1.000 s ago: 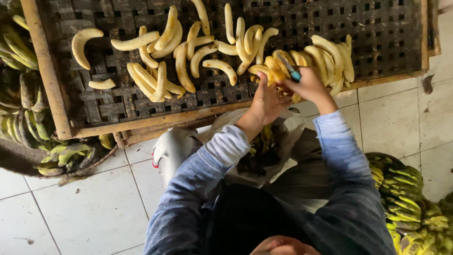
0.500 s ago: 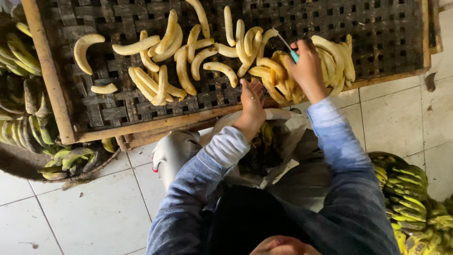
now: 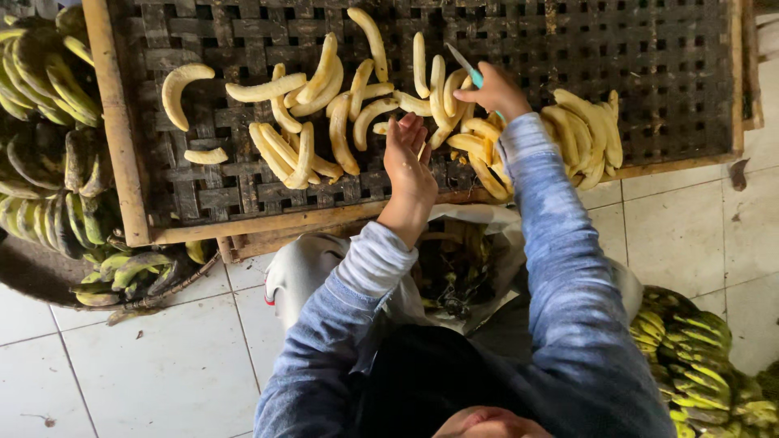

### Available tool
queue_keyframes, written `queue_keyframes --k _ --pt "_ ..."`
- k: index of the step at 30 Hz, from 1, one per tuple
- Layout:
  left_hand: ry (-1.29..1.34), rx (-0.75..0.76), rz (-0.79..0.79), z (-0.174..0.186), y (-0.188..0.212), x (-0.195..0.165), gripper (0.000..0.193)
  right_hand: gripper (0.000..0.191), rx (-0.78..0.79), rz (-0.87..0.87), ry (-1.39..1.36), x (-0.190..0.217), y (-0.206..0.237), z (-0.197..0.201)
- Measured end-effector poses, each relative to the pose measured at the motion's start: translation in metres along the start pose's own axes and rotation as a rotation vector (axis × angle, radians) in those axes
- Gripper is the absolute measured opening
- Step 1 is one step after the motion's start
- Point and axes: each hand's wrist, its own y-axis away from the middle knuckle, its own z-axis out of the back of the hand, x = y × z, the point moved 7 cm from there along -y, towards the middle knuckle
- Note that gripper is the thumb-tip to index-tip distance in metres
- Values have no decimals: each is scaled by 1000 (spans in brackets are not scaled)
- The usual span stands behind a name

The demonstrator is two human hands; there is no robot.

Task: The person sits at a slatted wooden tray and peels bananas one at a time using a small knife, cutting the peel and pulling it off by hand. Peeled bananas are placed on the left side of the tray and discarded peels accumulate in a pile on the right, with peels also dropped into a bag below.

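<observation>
Many peeled pale-yellow bananas [image 3: 324,122] lie spread over a dark woven rack [image 3: 649,65] with a wooden frame. My left hand [image 3: 410,158] hovers over the rack's near edge with its fingers apart, holding nothing, close to a short banana piece [image 3: 380,127]. My right hand [image 3: 499,91] is closed on a small knife [image 3: 464,65] with a teal handle, blade pointing up-left over a heap of peeled bananas [image 3: 479,142]. Another pile of peeled bananas [image 3: 588,134] lies just right of my right sleeve.
Green unpeeled bananas [image 3: 49,162] fill a round basket [image 3: 122,280] at the left. More green bunches [image 3: 690,365] lie at the lower right on the white tiled floor [image 3: 122,365]. A plastic bag with dark peels [image 3: 462,259] sits between my knees.
Both hands were together at the right-hand pile. My left hand has since let go, opened and moved left. My right hand with the knife has shifted left and farther up the rack.
</observation>
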Motion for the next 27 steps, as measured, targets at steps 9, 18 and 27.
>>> queue_keyframes --k 9,18,27 --pt "10 20 -21 -4 -14 -2 39 28 184 168 -186 -7 15 -18" --pt "-90 -159 231 9 -5 43 60 23 -576 566 362 64 139 30" --pt "74 292 -458 -84 62 -41 48 29 -342 227 -527 60 206 29"
